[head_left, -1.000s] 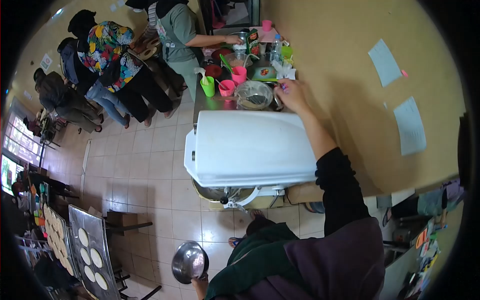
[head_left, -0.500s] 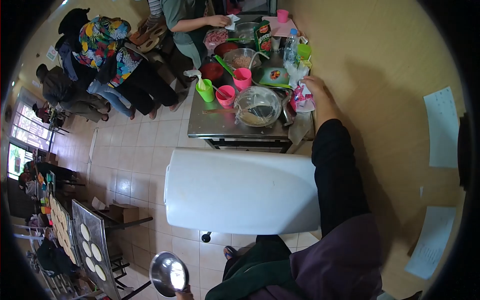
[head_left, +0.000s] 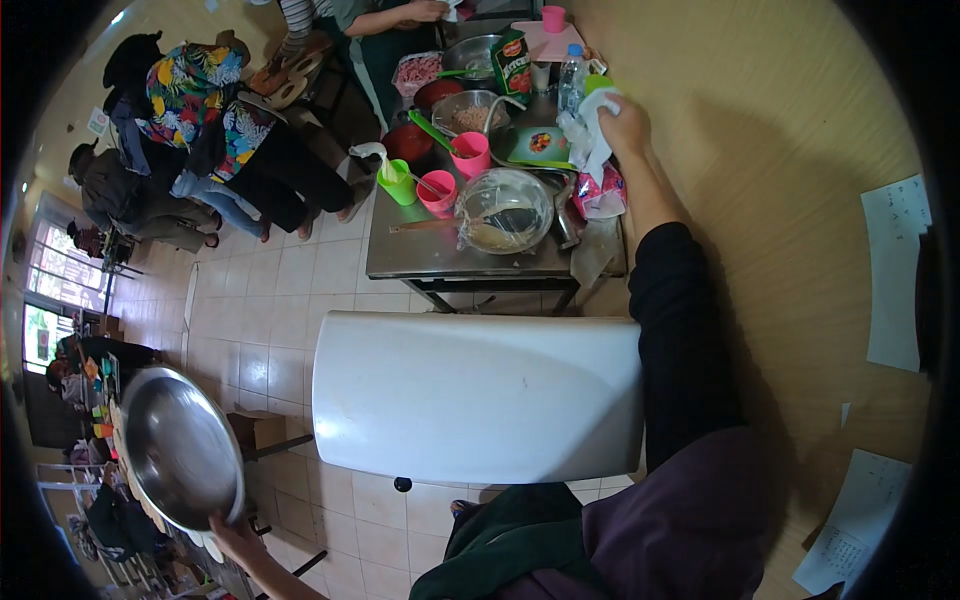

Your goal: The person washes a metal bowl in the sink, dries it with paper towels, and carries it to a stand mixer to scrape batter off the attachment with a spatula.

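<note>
The right hand [head_left: 625, 125] has its fingers closed on a crumpled white sheet [head_left: 598, 130], which hangs down from them over the worktop [head_left: 400, 255]. Just below the sheet lies a pink and white packet [head_left: 600, 192], its print too small to read. Left of those fingers stands a clear bottle [head_left: 571, 82] with a blue cap; farther left, a green pouch [head_left: 512, 68] carries a red badge reading "Del Monte", the lettering beneath it not clear. Down and left from the same fingers are a film-covered bowl [head_left: 508, 212], two pink cups [head_left: 470, 153] and a lime-green cup [head_left: 398, 185] holding a piping bag [head_left: 374, 153]. Well away, at the lower left, the left hand [head_left: 238, 540] grips the rim of a metal bowl [head_left: 180, 450], its fingers closed at the lower edge and partly hidden. The bowl is held clear of the worktop, tilted, with its inside showing. A white machine cover [head_left: 480, 395] lies between the two hands. Right of the right hand's fingers, papers [head_left: 893, 275] on the wall bear writing too small to read.
</note>
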The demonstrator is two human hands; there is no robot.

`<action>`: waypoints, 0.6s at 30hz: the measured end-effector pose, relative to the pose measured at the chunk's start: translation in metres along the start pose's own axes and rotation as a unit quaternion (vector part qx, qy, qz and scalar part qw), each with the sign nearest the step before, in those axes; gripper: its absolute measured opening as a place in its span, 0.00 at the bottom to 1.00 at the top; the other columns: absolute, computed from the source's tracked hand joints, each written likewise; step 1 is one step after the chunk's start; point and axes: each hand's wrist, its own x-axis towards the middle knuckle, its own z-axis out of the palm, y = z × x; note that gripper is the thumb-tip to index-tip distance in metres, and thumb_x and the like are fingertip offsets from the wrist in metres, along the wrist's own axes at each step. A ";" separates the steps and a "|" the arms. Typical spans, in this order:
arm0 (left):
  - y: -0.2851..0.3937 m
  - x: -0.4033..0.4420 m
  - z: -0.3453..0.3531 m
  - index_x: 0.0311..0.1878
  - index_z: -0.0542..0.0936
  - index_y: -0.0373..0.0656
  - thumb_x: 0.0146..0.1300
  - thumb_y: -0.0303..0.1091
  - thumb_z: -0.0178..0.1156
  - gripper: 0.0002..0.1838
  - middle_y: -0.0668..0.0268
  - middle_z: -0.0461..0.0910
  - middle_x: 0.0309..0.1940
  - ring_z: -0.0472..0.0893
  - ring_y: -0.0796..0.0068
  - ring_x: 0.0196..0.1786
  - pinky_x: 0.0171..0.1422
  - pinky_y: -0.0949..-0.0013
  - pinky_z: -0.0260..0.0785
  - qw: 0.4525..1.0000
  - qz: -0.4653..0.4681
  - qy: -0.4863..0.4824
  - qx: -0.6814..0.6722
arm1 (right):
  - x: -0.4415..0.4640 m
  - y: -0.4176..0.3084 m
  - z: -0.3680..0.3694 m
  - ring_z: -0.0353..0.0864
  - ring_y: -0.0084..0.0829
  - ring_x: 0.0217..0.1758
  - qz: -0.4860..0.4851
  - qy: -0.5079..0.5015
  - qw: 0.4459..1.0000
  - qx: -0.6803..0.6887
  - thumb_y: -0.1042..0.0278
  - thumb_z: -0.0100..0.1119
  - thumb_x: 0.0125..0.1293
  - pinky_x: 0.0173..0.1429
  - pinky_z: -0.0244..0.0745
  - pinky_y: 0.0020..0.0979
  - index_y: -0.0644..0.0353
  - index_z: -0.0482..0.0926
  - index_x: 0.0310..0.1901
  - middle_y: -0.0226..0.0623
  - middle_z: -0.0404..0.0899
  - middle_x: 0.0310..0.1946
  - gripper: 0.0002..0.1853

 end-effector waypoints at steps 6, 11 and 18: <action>0.073 -0.058 0.165 0.57 0.68 0.30 0.64 0.28 0.52 0.19 0.53 0.75 0.51 0.76 0.65 0.52 0.60 0.62 0.69 0.935 -0.004 -0.294 -0.199 | -0.004 -0.013 -0.025 0.72 0.44 0.57 -0.306 0.140 0.923 -0.185 0.54 0.54 0.61 0.60 0.68 0.38 0.64 0.78 0.49 0.45 0.72 0.55 0.22; 0.099 -0.188 0.295 0.53 0.69 0.27 0.64 0.24 0.46 0.16 0.52 0.74 0.49 0.75 0.61 0.55 0.65 0.57 0.67 0.880 -0.032 -0.418 -0.222 | -0.041 0.015 -0.003 0.60 0.48 0.66 -0.182 -0.097 0.938 -0.277 0.44 0.47 0.65 0.68 0.57 0.42 0.65 0.77 0.50 0.48 0.65 0.61 0.28; 0.037 -0.260 0.367 0.52 0.66 0.30 0.60 0.24 0.45 0.16 0.54 0.73 0.47 0.79 0.60 0.47 0.51 0.57 0.78 0.833 -0.158 -0.479 -0.226 | -0.035 0.089 0.050 0.78 0.49 0.45 -0.054 -0.204 0.946 -0.247 0.54 0.53 0.62 0.52 0.71 0.42 0.61 0.82 0.40 0.51 0.78 0.41 0.18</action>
